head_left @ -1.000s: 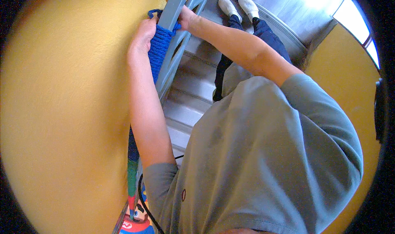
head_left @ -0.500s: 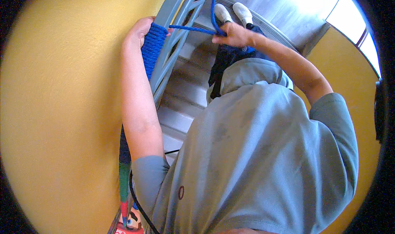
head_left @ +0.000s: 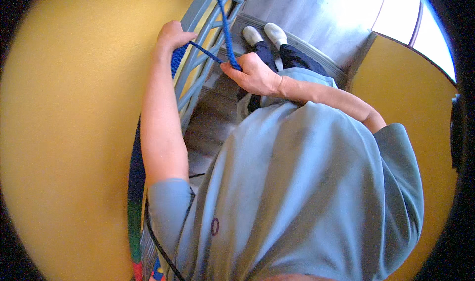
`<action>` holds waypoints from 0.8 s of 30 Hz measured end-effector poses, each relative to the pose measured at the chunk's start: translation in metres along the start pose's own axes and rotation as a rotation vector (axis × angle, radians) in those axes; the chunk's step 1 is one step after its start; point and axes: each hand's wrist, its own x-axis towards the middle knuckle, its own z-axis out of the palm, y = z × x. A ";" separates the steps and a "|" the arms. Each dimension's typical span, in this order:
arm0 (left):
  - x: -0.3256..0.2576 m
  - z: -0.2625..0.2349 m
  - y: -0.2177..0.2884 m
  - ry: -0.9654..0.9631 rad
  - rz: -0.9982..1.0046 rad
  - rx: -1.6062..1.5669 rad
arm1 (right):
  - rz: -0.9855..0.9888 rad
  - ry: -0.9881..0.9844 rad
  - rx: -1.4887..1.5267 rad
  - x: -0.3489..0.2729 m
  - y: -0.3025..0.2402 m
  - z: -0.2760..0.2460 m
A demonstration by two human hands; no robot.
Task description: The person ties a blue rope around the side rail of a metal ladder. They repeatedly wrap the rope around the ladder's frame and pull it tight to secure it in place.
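A grey metal handrail (head_left: 199,8) runs along the yellow wall, with blue rope wound closely around part of it (head_left: 178,58). My left hand (head_left: 174,35) is closed over the rail at the top of these turns; its thumb points right and the other fingers are mostly hidden. From beside that thumb, a stretch of blue rope (head_left: 207,52) runs taut to my right hand (head_left: 255,74), which grips it in front of my body. Beyond the right hand, the blue rope (head_left: 224,24) goes up toward the railing bars. Lower on the rail, the wrapping turns dark blue, green (head_left: 134,221) and red.
Grey stairs (head_left: 213,105) descend beside the railing bars (head_left: 198,61). I stand in white shoes (head_left: 275,34) near a grey floor (head_left: 307,19). A black cable (head_left: 161,244) hangs by my left arm. A yellow wall (head_left: 396,83) and bright window are at the right.
My right hand has come down and left, nearer the rail, with the rope. My left hand has shifted its hold, its thumb now lying across the rail. The view has turned slightly.
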 end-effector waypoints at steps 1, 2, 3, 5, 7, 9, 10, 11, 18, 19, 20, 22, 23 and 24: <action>0.007 0.002 -0.005 -0.075 -0.005 -0.086 | -0.071 0.022 0.057 -0.004 -0.001 0.004; 0.014 0.002 -0.011 -0.132 -0.013 -0.160 | -0.086 0.042 0.071 -0.007 -0.001 0.003; 0.018 0.002 -0.016 -0.182 -0.017 -0.229 | -0.102 0.081 0.067 -0.009 -0.003 0.002; 0.020 0.005 -0.020 -0.159 0.041 -0.276 | -0.074 0.094 0.027 -0.011 -0.006 -0.007; 0.012 0.007 -0.020 -0.231 0.051 -0.381 | -0.009 0.027 0.072 -0.007 -0.011 -0.023; -0.005 0.010 -0.020 -0.160 0.038 -0.533 | 0.124 0.139 -0.034 0.001 -0.017 -0.040; -0.013 0.010 -0.020 -0.111 0.042 -0.624 | 0.053 0.161 0.054 0.009 -0.021 -0.047; -0.024 0.012 -0.019 -0.020 0.134 -0.499 | 0.010 0.203 0.138 0.013 -0.025 -0.055; -0.048 0.025 -0.006 0.326 0.167 0.006 | -0.342 0.176 0.072 0.079 -0.078 -0.078; -0.046 0.027 -0.004 0.341 0.138 0.023 | -0.342 0.208 0.082 0.090 -0.089 -0.077; -0.046 0.029 -0.001 0.351 0.117 0.037 | -0.338 0.240 0.091 0.098 -0.098 -0.078; -0.044 0.031 0.004 0.375 0.051 0.030 | -0.335 0.161 0.087 0.115 -0.117 -0.076; -0.043 0.033 0.007 0.389 0.002 0.009 | -0.333 0.120 0.085 0.123 -0.125 -0.074; -0.042 0.033 0.008 0.405 -0.045 -0.011 | -0.311 0.083 0.093 0.130 -0.131 -0.072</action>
